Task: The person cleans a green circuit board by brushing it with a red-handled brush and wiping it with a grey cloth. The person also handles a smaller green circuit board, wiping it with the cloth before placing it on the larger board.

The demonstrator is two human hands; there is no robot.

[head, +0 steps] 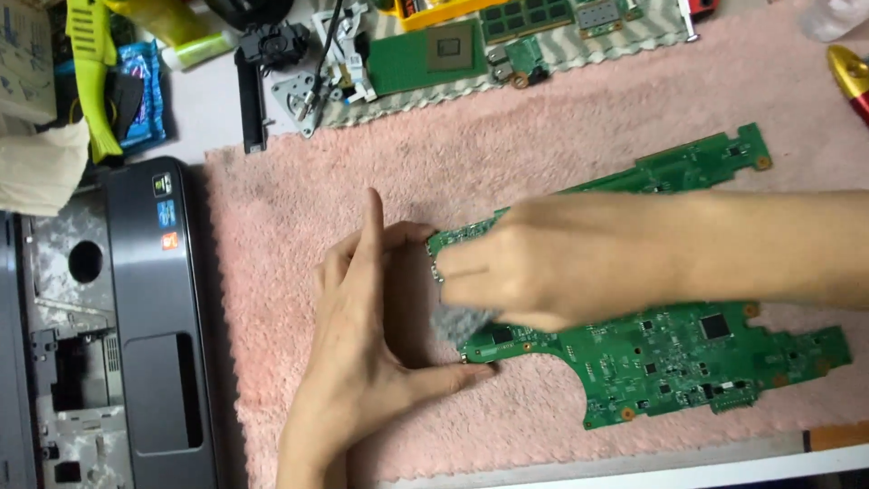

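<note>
Green circuit board braced and wiped on pink towel.
Left hand (362, 344), fingers spread wide, steadies the large green printed circuit board (670, 353); right hand (534, 267) pinches a small grey pad (457, 323) against it. Risk: hard rubbing may dislodge components or shift the board.

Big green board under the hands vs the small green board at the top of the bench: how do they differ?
1. The large board is long and irregular, with a cut-out; the small board is a plain rectangle.
2. The large one lies on the pink towel; the small one on a grey patterned cloth.
3. The left hand and right hand touch the large one; the small one lies untouched.
Both are green circuit boards lying flat.
</note>
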